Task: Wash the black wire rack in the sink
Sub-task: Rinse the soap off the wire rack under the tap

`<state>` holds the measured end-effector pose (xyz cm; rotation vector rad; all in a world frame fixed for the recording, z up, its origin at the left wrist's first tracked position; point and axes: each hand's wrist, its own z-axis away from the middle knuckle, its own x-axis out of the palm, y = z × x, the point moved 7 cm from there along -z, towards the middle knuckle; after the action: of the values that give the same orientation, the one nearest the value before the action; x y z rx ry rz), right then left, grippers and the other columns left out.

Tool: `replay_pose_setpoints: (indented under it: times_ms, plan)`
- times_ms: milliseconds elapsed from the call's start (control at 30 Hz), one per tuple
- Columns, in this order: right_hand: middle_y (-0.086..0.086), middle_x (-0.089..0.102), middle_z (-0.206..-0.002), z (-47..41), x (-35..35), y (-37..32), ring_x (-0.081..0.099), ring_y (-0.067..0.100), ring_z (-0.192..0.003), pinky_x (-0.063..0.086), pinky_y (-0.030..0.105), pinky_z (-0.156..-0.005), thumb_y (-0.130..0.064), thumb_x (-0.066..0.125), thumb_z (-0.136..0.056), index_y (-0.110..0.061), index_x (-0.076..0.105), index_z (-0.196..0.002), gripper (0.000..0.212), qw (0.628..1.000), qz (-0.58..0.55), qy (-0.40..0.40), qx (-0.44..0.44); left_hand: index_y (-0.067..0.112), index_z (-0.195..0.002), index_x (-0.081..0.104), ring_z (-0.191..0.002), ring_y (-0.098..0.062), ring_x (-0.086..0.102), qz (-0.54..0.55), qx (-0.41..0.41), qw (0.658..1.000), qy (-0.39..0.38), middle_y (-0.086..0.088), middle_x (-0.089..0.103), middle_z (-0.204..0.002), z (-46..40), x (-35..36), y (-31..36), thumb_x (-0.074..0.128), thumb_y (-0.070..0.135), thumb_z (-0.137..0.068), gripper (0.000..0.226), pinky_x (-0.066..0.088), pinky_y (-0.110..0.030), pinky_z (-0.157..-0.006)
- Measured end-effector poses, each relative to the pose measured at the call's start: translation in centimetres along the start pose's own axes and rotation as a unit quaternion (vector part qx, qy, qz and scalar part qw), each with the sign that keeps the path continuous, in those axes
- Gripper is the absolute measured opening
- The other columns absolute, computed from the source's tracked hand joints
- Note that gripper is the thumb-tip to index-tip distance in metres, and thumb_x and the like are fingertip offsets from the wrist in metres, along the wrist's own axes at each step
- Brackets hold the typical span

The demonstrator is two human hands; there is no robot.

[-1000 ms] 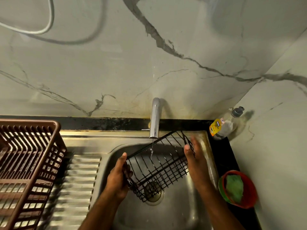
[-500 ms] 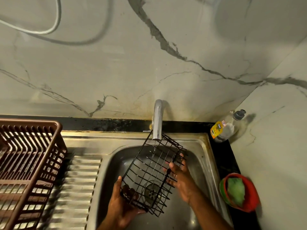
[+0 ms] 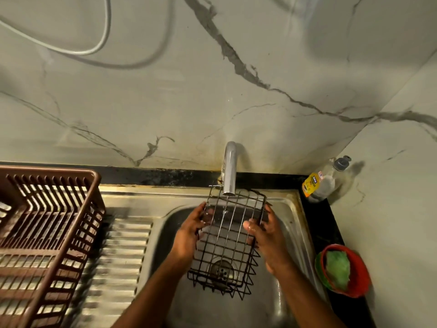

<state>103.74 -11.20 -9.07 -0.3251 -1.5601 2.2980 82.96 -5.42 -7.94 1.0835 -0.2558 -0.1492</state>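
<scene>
The left hand [image 3: 189,233] grips the left edge of the black wire rack [image 3: 224,242], fingers curled around its wires; the right hand [image 3: 267,235] clamps the right edge, thumb pressed over the grid. The rack is a thin-wired rectangular basket with zigzag sides, held lengthwise above the sink [image 3: 295,233] basin, its far end just under the faucet [image 3: 229,171] spout and its near end over the drain [image 3: 222,269]
</scene>
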Motion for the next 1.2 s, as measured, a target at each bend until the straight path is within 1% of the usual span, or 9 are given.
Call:
replay_pose_setpoints:
  times_ms: [67,133,233,400,533,700,833,1000,1200]
  plan:
    - [0.005,0.067,-0.123,-0.6,-0.8,-0.5,0.067,0.019,-0.110,0.057,0.045,-0.092,-0.041,0.081,-0.071,-0.040,0.025,-0.155,0.101,1.000,0.007,0.020,0.009,0.033,-0.135,0.061,-0.127,-0.020,0.061,0.002,0.009,1.000,-0.002,0.001,0.069,-0.133,-0.6,0.8,0.8,0.039,0.046,-0.105,0.040,0.047,-0.040,-0.104]
    - [-0.005,0.069,-0.117,-0.7,-1.3,-0.9,0.068,0.017,-0.110,0.052,0.055,-0.099,-0.041,0.082,-0.074,-0.040,0.025,-0.156,0.100,0.999,0.020,0.030,0.016,0.033,-0.127,0.064,-0.118,-0.015,0.064,-0.013,0.015,1.000,0.000,0.007,0.072,-0.123,-0.8,1.7,1.4,0.031,0.046,-0.108,0.040,0.049,-0.035,-0.095]
    - [-0.006,0.067,-0.120,-0.7,-1.8,-1.1,0.066,0.015,-0.110,0.054,0.052,-0.098,-0.038,0.083,-0.079,-0.042,0.026,-0.155,0.096,0.999,0.031,0.032,0.018,0.030,-0.132,0.062,-0.118,-0.010,0.062,-0.042,0.024,0.999,-0.013,0.010,0.069,-0.124,-0.9,3.1,1.6,0.042,0.059,-0.097,0.050,0.047,-0.031,-0.092]
    - [0.003,0.066,-0.128,-0.2,-1.9,-0.6,0.066,0.019,-0.115,0.056,0.056,-0.096,-0.064,0.086,-0.053,-0.048,0.027,-0.152,0.117,0.998,0.048,0.033,0.027,0.034,-0.121,0.065,-0.109,-0.009,0.068,-0.039,0.033,0.999,-0.005,0.009,0.072,-0.116,-1.2,3.0,0.7,0.049,0.047,-0.101,0.028,0.050,-0.030,-0.087]
    - [0.004,0.065,-0.128,-0.3,-2.0,0.0,0.065,0.019,-0.117,0.055,0.055,-0.097,-0.077,0.085,-0.042,-0.050,0.028,-0.151,0.126,0.997,0.058,0.031,0.032,0.034,-0.121,0.065,-0.113,-0.014,0.067,-0.035,0.025,0.999,-0.005,0.006,0.072,-0.119,-1.3,2.9,0.2,0.052,0.057,-0.091,0.040,0.052,-0.036,-0.092]
    - [0.005,0.064,-0.130,-0.5,-1.3,0.0,0.064,0.020,-0.119,0.056,0.055,-0.097,-0.076,0.085,-0.046,-0.049,0.031,-0.150,0.121,0.996,0.078,0.022,0.027,0.034,-0.124,0.065,-0.116,-0.018,0.067,-0.028,0.019,0.999,-0.004,0.006,0.072,-0.122,-1.4,2.0,-0.5,0.051,0.060,-0.090,0.045,0.052,-0.044,-0.098]
    - [0.005,0.061,-0.133,-0.3,-0.8,-0.1,0.063,0.020,-0.120,0.055,0.053,-0.099,-0.068,0.086,-0.050,-0.046,0.027,-0.153,0.120,0.996,0.081,0.010,0.029,0.032,-0.126,0.063,-0.114,-0.016,0.068,-0.026,0.015,1.000,-0.003,0.006,0.073,-0.121,-1.3,1.5,-0.9,0.050,0.058,-0.091,0.046,0.053,-0.040,-0.095]
    - [0.008,0.057,-0.139,-0.1,-0.5,0.3,0.062,0.022,-0.123,0.054,0.057,-0.099,-0.078,0.085,-0.039,-0.044,0.028,-0.153,0.131,0.996,0.080,0.003,0.038,0.033,-0.130,0.060,-0.114,-0.020,0.067,-0.025,0.004,1.000,-0.001,0.002,0.070,-0.126,-1.2,0.8,-1.9,0.052,0.062,-0.087,0.052,0.055,-0.038,-0.091]
    - [0.011,0.055,-0.140,-0.1,-0.6,0.6,0.061,0.024,-0.123,0.054,0.058,-0.098,-0.061,0.084,-0.052,-0.040,0.028,-0.154,0.118,0.997,0.074,0.007,0.035,0.033,-0.132,0.059,-0.113,-0.020,0.069,-0.029,0.001,1.000,-0.005,0.002,0.068,-0.128,-1.3,0.7,-2.4,0.053,0.062,-0.088,0.052,0.056,-0.042,-0.093]
